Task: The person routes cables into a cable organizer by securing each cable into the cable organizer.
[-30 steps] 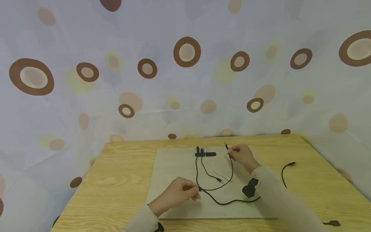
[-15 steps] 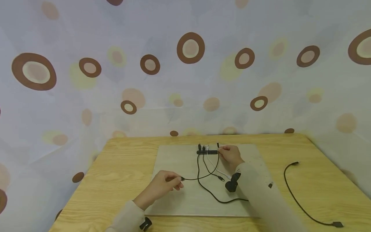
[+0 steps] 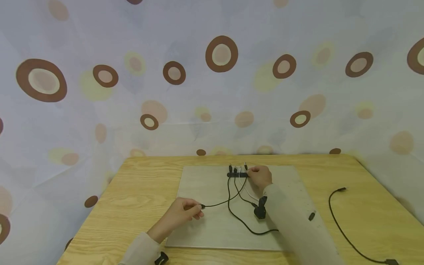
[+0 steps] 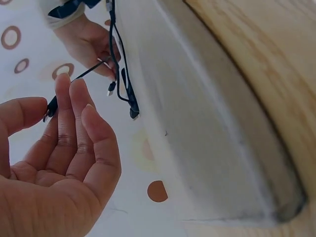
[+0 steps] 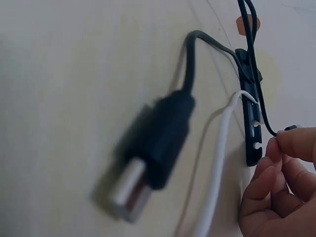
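My left hand [image 3: 183,210] pinches one plug [image 4: 52,105] of a black USB cable between thumb and fingertip, over the left part of the board. The cable runs slack to my right hand [image 3: 261,176], which pinches it just below its other plug [image 3: 246,166], right at the right end of a black cable clip strip [image 3: 236,175]. In the right wrist view, the strip [image 5: 252,157] shows white pegs near those fingertips. A white cable [image 5: 217,158] and two black cables sit in its other slots. One black cable's metal-tipped plug [image 5: 160,140] looms close to that camera.
A pale board [image 3: 205,232] lies on the wooden table [image 3: 109,213]. Near the board's right edge is a black plug [image 3: 312,216]. A separate black cable with a wide plug [image 3: 391,262] curves along the table's right side. Patterned cloth [image 3: 185,140] hangs behind.
My right hand has moved left to the strip's right end with the cable. My left hand has moved left, drawing the cable's other end away from the strip.
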A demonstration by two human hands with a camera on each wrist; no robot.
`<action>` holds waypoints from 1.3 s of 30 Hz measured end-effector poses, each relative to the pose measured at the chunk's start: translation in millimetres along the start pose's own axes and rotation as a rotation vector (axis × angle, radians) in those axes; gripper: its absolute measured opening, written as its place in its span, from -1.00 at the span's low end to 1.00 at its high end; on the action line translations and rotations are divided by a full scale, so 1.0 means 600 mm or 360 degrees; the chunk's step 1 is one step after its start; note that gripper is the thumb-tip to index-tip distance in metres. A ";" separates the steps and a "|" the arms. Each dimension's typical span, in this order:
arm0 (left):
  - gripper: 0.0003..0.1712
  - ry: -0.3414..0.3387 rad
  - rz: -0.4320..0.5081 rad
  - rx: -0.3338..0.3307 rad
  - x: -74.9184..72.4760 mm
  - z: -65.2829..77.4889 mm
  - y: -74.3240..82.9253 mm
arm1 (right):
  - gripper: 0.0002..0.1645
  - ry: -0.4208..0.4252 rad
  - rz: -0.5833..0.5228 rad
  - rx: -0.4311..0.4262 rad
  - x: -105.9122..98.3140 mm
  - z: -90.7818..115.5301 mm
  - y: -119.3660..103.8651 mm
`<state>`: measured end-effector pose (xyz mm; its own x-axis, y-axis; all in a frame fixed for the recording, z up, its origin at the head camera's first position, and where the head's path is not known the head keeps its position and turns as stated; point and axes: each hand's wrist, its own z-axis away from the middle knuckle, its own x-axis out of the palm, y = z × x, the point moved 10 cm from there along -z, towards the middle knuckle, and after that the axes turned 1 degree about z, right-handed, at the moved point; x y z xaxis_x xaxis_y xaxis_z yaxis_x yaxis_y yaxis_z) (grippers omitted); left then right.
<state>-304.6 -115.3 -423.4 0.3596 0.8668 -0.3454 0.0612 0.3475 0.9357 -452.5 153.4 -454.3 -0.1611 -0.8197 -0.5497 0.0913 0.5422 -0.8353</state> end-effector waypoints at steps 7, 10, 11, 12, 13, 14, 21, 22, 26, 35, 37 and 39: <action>-0.64 -0.0014 0.0035 -0.0028 -0.002 0.009 -0.013 | -0.73 -0.0020 0.0093 0.0024 0.017 -0.003 0.001; -0.63 -0.0027 0.0067 -0.0023 0.000 0.011 -0.012 | -0.74 0.0004 0.0167 0.0015 0.016 -0.002 -0.002; -0.63 -0.0029 0.0071 -0.0020 0.000 0.012 -0.012 | -0.74 0.0018 0.0191 0.0004 0.015 -0.002 -0.004; -0.63 -0.0031 0.0077 -0.0021 0.001 0.011 -0.013 | -0.74 0.0029 0.0218 -0.0015 0.013 -0.001 -0.007; -0.62 -0.0028 0.0084 -0.0023 0.001 0.011 -0.013 | -0.74 0.0040 0.0240 -0.0035 0.012 0.000 -0.010; -0.62 -0.0028 0.0087 -0.0023 0.001 0.011 -0.013 | -0.74 0.0036 0.0247 -0.0049 0.012 0.001 -0.012; -0.60 -0.0037 0.0113 -0.0048 0.008 0.008 -0.017 | -0.77 -0.0013 0.0269 -0.0090 0.011 0.016 -0.020; -0.60 -0.0035 0.0116 -0.0052 0.009 0.008 -0.017 | -0.77 -0.0011 0.0270 -0.0095 0.010 0.017 -0.021; -0.61 -0.0033 0.0128 -0.0060 0.009 0.008 -0.016 | -0.78 0.0004 0.0299 -0.0105 0.008 0.016 -0.023; -0.62 -0.0023 0.0117 -0.0068 0.005 0.003 -0.015 | -0.78 0.0012 0.0354 -0.0167 0.006 -0.001 -0.028; -0.63 -0.0012 0.0113 -0.0071 0.005 0.001 -0.015 | -0.77 -0.0011 0.0356 -0.0185 0.005 -0.003 -0.031; -0.62 -0.0007 0.0115 -0.0062 0.005 -0.001 -0.013 | -0.77 -0.0032 0.0355 -0.0179 0.004 -0.004 -0.033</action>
<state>-304.5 -115.4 -431.9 0.3659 0.8886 -0.2765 -0.0012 0.2975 0.9547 -456.9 141.3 -439.0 -0.1294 -0.6804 -0.7214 0.0125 0.7263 -0.6873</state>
